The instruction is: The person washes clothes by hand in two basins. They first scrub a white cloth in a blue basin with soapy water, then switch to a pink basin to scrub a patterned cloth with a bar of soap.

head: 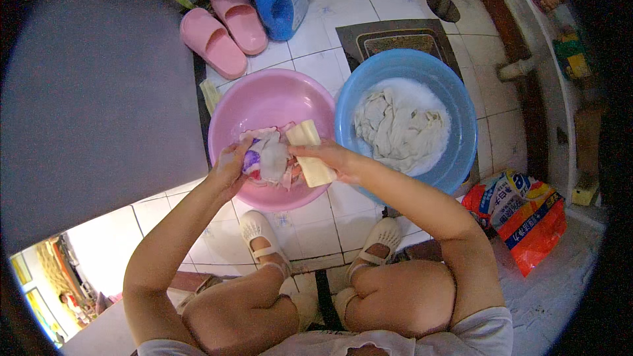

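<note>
Over the pink plastic basin, my left hand grips a bunched wet cloth, white with purple and red patches. My right hand holds a pale yellow bar, apparently laundry soap, upright against the cloth's right side. The fingers of both hands are partly hidden by what they hold. To the right stands a blue plastic basin, with a white garment soaking in sudsy water.
Pink slippers and a blue detergent bottle stand behind the pink basin. A framed floor drain lies behind the blue basin. An orange detergent bag sits at right. A grey panel borders the left. My shoes are close in front.
</note>
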The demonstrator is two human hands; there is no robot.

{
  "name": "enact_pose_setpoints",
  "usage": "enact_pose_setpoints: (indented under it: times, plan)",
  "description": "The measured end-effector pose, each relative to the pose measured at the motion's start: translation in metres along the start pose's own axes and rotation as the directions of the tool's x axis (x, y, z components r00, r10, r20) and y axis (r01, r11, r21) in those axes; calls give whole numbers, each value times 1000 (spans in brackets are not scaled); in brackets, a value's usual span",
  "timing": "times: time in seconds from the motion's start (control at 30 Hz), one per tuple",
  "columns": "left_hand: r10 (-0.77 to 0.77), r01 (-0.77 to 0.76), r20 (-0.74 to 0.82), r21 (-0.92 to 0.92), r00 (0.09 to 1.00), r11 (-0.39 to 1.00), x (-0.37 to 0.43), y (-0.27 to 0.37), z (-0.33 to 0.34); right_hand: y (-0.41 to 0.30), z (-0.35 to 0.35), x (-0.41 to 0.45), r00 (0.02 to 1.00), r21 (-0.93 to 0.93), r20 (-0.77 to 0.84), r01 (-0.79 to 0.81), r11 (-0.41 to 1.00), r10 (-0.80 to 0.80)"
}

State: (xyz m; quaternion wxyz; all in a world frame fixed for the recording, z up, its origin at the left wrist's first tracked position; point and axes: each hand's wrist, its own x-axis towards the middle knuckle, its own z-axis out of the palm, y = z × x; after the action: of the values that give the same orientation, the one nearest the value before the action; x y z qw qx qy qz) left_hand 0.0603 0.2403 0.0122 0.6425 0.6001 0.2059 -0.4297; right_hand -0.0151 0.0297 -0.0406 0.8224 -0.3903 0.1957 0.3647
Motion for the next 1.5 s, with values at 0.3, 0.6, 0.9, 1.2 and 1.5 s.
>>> enact_pose_setpoints:
  times: [0.3,0.6,0.9,1.2,1.5]
  plan:
    - [4,-35,84,367,996,929,-28,27,-6,-34,29,-3,848,-453,-43,455,766,-529]
    - [583,-584,88,259,808,770,-73,50,-21,-106,84,-63,656,-887,86,393,242,-750]
    - [345,-87,379,-556,858,826,-63,36,-42,-165,125,-80,614,-880,262,469,78,-744]
    - [232,-521,531,495,815,696,-3,20,-30,-151,135,6,766,-977,80,188,102,-638]
    - [141,-170,548,2,824,986,53,-44,-90,-106,109,43,500,-863,-332,182,471,-800]
